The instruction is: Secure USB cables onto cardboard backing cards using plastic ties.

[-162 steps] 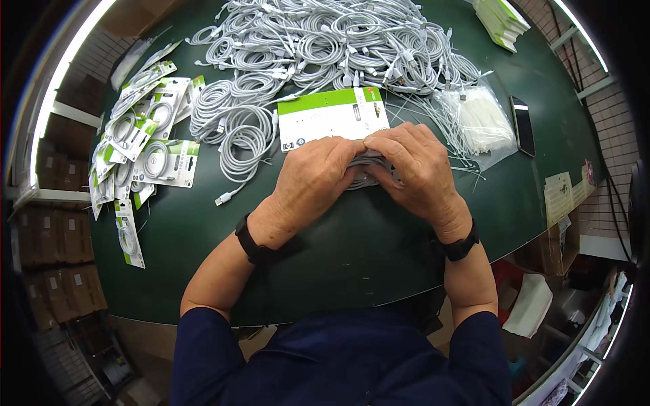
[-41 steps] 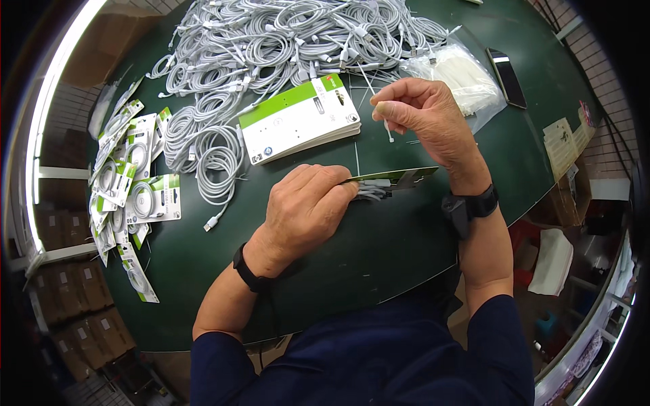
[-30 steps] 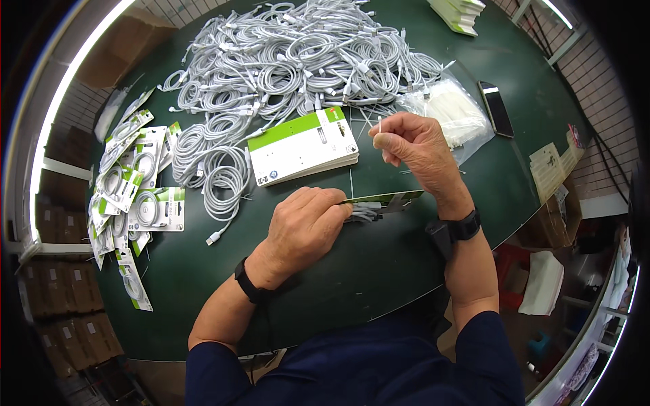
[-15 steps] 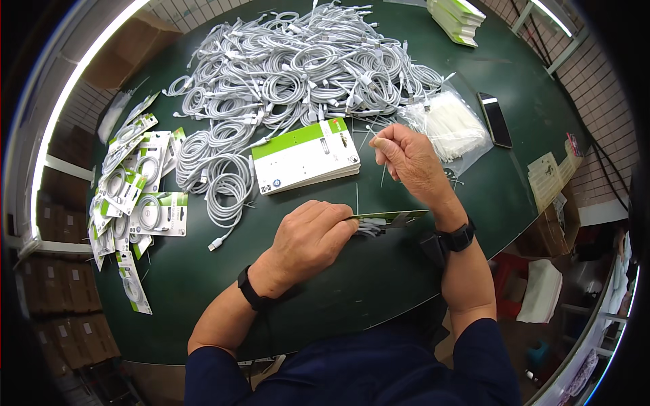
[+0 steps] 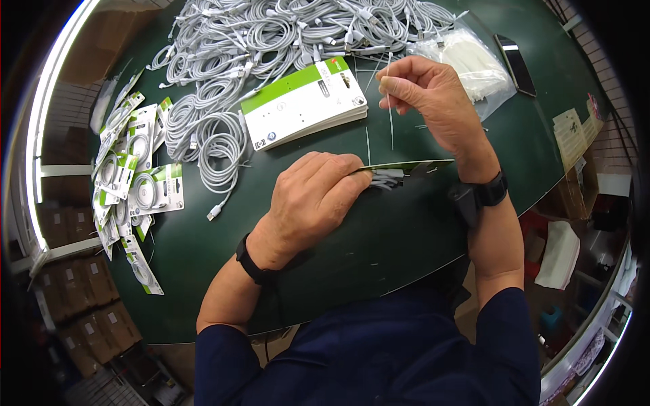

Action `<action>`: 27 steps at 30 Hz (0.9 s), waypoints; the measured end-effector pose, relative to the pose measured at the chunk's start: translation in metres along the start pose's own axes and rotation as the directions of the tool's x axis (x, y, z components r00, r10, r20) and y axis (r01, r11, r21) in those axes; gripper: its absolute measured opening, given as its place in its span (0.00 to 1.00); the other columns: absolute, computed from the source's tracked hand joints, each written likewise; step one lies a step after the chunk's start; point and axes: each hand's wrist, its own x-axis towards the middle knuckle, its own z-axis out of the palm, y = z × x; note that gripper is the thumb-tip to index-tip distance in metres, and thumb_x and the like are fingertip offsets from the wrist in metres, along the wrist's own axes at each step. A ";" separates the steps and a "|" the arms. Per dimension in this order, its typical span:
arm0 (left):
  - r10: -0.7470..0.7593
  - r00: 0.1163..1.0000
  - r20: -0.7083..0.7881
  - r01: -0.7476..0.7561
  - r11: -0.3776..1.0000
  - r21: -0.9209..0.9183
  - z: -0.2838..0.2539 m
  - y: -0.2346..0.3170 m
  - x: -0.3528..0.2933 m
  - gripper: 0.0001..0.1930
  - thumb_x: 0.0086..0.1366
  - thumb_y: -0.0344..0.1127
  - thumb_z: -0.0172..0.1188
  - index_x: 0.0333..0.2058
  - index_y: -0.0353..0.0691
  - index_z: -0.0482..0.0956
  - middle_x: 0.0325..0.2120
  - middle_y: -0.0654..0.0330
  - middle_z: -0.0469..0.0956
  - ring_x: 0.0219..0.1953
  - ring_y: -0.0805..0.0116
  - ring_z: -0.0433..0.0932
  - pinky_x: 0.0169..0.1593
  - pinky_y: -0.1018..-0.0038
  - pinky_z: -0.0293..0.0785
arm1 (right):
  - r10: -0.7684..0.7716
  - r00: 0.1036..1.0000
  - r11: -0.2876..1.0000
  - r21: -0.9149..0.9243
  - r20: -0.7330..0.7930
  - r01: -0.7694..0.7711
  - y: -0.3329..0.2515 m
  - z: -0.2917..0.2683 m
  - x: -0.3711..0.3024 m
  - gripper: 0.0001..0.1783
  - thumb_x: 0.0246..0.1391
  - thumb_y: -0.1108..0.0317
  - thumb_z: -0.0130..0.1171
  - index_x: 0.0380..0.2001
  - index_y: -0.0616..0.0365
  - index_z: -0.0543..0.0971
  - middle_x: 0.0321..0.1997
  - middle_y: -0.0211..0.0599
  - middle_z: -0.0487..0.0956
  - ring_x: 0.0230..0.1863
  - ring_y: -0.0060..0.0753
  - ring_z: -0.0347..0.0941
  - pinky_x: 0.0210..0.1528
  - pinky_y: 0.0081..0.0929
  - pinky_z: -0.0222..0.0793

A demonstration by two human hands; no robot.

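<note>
My left hand point(image 5: 313, 193) grips a cardboard backing card point(image 5: 416, 164), seen nearly edge-on, together with a coiled white cable point(image 5: 387, 178) on its near side. A thin tie point(image 5: 368, 143) stands up beyond the card's edge. My right hand point(image 5: 433, 101), raised beyond the card, pinches a slender white cable tie point(image 5: 391, 128) that points up and down between thumb and fingers. Past my left hand lies a stack of white and green backing cards point(image 5: 305, 105). A clear bag of white cable ties point(image 5: 474, 64) lies beside my right hand.
A large heap of coiled cables point(image 5: 271, 34) covers the table's far side, with one loose coil point(image 5: 222, 149) nearer. Carded cables point(image 5: 145, 193) pile up at the left. A phone point(image 5: 516, 65) lies at the far right; the dark green table point(image 5: 338, 277) curves toward me.
My right hand has risen from beside the bag with the cable tie, which now hangs upright. My left hand still holds the card and cable. The whole view has shifted.
</note>
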 end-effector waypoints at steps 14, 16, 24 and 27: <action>-0.011 0.999 -0.041 0.013 0.998 0.055 0.006 0.001 -0.003 0.07 0.51 0.25 0.65 0.30 0.39 0.78 0.32 0.61 0.80 0.28 0.65 0.78 0.31 0.71 0.73 | 0.158 0.976 0.986 0.026 0.147 -0.163 0.014 0.013 -0.004 0.08 0.62 0.66 0.65 0.38 0.59 0.80 0.32 0.29 0.82 0.33 0.16 0.80 0.34 0.11 0.73; -0.009 0.999 -0.040 0.012 0.998 0.055 0.007 0.001 -0.003 0.07 0.51 0.25 0.65 0.30 0.39 0.78 0.32 0.61 0.80 0.28 0.65 0.78 0.31 0.71 0.73 | 0.170 0.974 0.985 0.005 0.150 -0.173 0.013 0.014 -0.004 0.08 0.62 0.66 0.64 0.38 0.59 0.80 0.32 0.29 0.82 0.32 0.16 0.80 0.34 0.11 0.73; -0.007 0.999 -0.039 0.009 0.999 0.051 0.007 0.002 -0.002 0.07 0.51 0.25 0.65 0.30 0.39 0.78 0.32 0.61 0.80 0.28 0.65 0.78 0.32 0.71 0.73 | 0.191 0.965 0.981 0.008 0.181 -0.195 0.016 0.016 -0.004 0.08 0.60 0.68 0.66 0.35 0.62 0.81 0.31 0.32 0.82 0.31 0.19 0.82 0.33 0.12 0.75; -0.002 0.999 -0.043 0.005 0.999 0.048 0.007 0.001 -0.002 0.07 0.51 0.25 0.65 0.30 0.39 0.78 0.32 0.61 0.80 0.28 0.65 0.78 0.32 0.71 0.73 | 0.191 0.960 0.981 0.001 0.207 -0.195 0.017 0.016 -0.004 0.07 0.59 0.69 0.66 0.34 0.62 0.80 0.31 0.32 0.82 0.31 0.20 0.82 0.32 0.13 0.75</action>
